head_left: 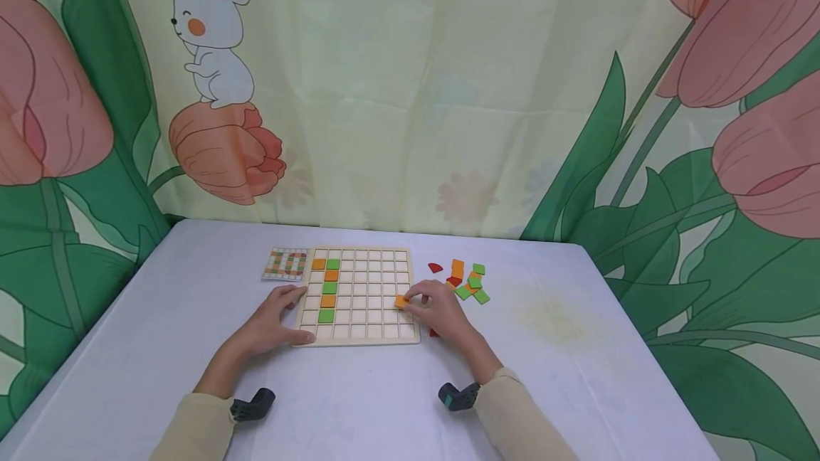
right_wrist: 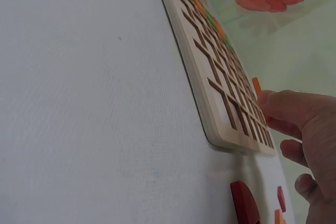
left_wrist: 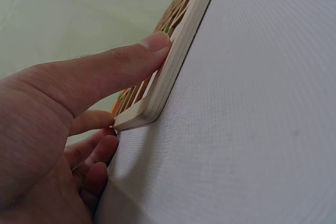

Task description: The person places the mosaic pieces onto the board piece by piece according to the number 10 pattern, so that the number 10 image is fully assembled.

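Observation:
A wooden grid board [head_left: 374, 304] lies flat on the table. Orange and green square tiles fill part of its left side, such as a green tile [head_left: 329, 288]. My left hand [head_left: 272, 322] holds the board at its near left corner. The left thumb [left_wrist: 156, 41] rests on the board's frame while the index finger touches its side. Over the right columns, my right hand [head_left: 442, 310] pinches an orange square tile [right_wrist: 256, 85] between thumb and index finger. That tile is tilted in the right wrist view; whether it touches the board I cannot tell.
A small pattern card [head_left: 285, 264] lies by the board's far left side. Loose orange, green and red pieces, including a green tile [head_left: 478, 269] and a red piece [head_left: 435, 267], are scattered to the right. Another red piece [right_wrist: 244, 203] lies near the board's near right corner.

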Demonstrator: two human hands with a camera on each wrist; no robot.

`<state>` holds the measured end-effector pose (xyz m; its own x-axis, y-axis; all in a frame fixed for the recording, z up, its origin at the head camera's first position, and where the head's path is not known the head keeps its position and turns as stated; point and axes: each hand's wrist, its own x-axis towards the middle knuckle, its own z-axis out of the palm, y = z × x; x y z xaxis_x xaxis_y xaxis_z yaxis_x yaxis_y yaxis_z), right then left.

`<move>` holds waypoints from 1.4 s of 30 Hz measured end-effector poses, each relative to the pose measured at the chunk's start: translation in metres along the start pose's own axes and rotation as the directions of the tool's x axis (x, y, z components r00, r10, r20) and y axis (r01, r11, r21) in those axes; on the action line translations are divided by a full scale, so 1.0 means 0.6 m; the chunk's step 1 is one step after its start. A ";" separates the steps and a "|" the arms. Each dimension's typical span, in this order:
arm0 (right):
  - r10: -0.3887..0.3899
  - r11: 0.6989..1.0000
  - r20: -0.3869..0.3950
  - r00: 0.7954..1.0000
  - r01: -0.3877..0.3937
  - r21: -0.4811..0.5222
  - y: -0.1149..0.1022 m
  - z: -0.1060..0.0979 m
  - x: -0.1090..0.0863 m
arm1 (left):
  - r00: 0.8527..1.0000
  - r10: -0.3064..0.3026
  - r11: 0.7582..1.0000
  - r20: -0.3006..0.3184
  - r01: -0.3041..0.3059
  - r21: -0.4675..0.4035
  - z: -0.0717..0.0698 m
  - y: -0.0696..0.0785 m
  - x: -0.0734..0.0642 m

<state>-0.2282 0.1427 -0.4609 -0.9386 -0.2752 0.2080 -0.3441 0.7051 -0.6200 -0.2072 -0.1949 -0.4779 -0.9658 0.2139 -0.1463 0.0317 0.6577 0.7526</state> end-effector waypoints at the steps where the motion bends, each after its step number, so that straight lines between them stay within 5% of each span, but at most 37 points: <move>1: -0.002 1.000 0.000 1.000 0.002 0.002 -0.002 0.002 0.001 | 1.000 -0.002 1.000 0.000 0.002 0.002 0.000 0.000 0.000; 42: -0.129 0.989 0.125 0.984 0.119 0.086 -0.095 0.081 0.029 | 1.000 -0.016 1.000 0.000 0.016 0.005 0.000 0.004 -0.001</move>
<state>-0.2236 0.0659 -0.4590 -0.8760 -0.4433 0.1902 -0.4499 0.6084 -0.6538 -0.2065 -0.1933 -0.4758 -0.9662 0.2035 -0.1585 0.0173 0.6644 0.7472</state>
